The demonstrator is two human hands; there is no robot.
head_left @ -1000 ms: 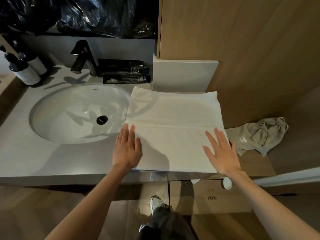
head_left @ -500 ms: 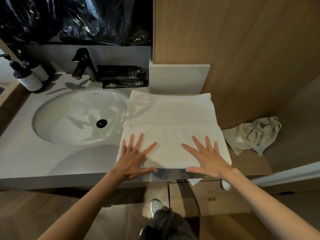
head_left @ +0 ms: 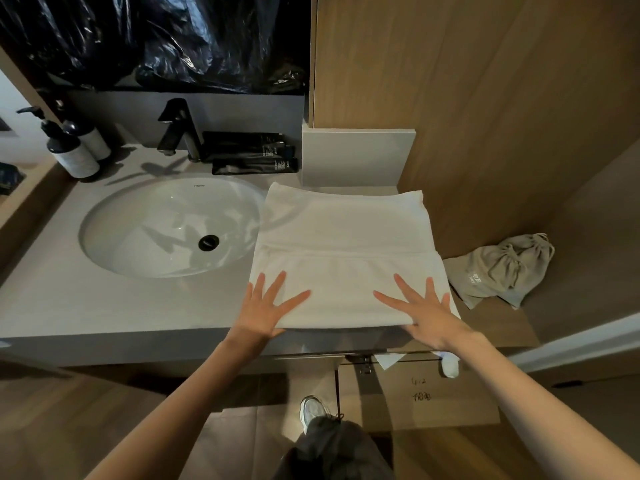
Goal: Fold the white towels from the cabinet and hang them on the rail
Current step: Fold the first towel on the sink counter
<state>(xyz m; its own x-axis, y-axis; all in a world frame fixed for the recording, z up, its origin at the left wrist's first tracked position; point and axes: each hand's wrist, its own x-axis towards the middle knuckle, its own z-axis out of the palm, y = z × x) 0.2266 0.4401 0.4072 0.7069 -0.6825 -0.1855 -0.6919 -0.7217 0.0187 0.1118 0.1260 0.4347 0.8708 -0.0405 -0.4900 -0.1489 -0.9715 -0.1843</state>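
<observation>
A white towel (head_left: 346, 244) lies folded flat on the grey counter (head_left: 104, 306), to the right of the sink. Its near part forms a doubled band with a seam across the middle. My left hand (head_left: 266, 306) rests flat on the towel's near left corner with fingers spread. My right hand (head_left: 426, 313) presses flat on the near right part, fingers spread too, thumb at the front edge. Neither hand grips the cloth. No rail is visible.
A white oval sink (head_left: 169, 226) with a black tap (head_left: 178, 129) is at the left. Two pump bottles (head_left: 74, 150) stand at the far left; black tubes (head_left: 252, 157) lie behind the towel. A grey drawstring bag (head_left: 502, 268) sits on the wooden ledge at right. Wooden wall panels rise behind.
Both hands slid from the towel's outer sides to its near edge and spread their fingers. The near part of the towel now lies folded back as a doubled band.
</observation>
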